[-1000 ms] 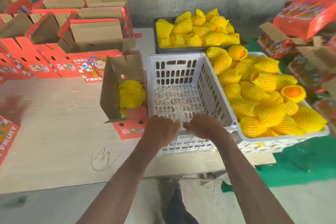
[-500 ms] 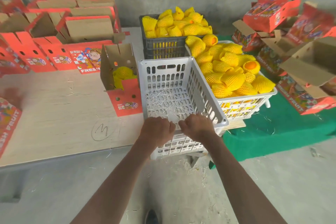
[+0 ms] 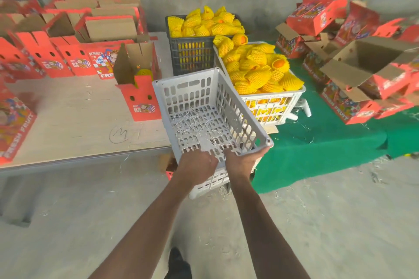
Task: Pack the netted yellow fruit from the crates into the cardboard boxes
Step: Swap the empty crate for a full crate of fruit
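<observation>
Both hands grip the near rim of an empty white plastic crate (image 3: pixel 235 108), which is tilted and lifted off the wooden table; only white shreds lie in it. My left hand (image 3: pixel 197 164) and my right hand (image 3: pixel 243 161) sit side by side on that rim. Behind it stands a white crate (image 3: pixel 272 103) heaped with netted yellow fruit (image 3: pixel 256 68). A dark crate (image 3: pixel 192 52) further back holds more netted fruit. An open red cardboard box (image 3: pixel 140 99) on the table holds a netted fruit.
Rows of open red boxes (image 3: pixel 68 52) line the back of the wooden table (image 3: pixel 68 120). More red boxes (image 3: pixel 362 70) are piled on the green cloth (image 3: pixel 317 147) at the right. A flat red box (image 3: pixel 13 129) lies at the table's left edge. Concrete floor lies below.
I have stepped back from the table. The empty white crate has come toward me, past the table edge, and tilted; both hands keep their grip on its rim.
</observation>
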`<state>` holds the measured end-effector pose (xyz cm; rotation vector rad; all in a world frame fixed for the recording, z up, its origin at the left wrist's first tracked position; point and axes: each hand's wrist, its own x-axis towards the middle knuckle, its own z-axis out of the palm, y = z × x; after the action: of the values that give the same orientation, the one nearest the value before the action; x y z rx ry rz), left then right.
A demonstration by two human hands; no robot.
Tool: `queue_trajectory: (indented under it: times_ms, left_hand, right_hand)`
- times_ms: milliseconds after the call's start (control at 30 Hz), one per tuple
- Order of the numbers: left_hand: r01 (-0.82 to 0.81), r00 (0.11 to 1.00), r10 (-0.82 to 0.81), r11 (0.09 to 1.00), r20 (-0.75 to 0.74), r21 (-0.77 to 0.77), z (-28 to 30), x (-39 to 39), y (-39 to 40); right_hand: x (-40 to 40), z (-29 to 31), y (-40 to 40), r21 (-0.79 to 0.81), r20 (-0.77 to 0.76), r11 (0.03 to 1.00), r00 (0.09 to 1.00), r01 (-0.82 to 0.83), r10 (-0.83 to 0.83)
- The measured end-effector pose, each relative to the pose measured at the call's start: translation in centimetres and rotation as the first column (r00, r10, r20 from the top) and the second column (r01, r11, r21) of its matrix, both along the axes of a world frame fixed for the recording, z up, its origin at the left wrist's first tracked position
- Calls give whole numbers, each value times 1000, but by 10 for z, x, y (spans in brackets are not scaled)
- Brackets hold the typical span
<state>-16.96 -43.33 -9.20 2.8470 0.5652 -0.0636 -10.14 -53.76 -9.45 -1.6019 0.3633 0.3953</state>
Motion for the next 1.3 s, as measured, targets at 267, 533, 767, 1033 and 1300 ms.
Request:
queue_trajectory:
  times_ms: [267,533,767,1033,1300]
  left_hand:
    - [-27,999,34,977,29,-211,-8,-24,-40]
    - [-461,879,451,887,154,37,14,18,74]
    - [-429,899,435,897,41,-109,14,69,76]
    - [-125,975,137,989,176,-76,61,155,-24]
    - [-8,972,58,977,227,-215,68,269,-141]
  right_hand:
    - [-14,-29,-56,9,-241,1000,970,-19,21]
    - [-58,-68,-148,-51,-126,982,974,182,-187]
    - [-67,-65,-198,-124,-1,976,983,179,-181]
    - [-29,-28,-297,-230,128,876,906,424,-405]
    - [60,-11,-400,-234,218,816,847,528,-485]
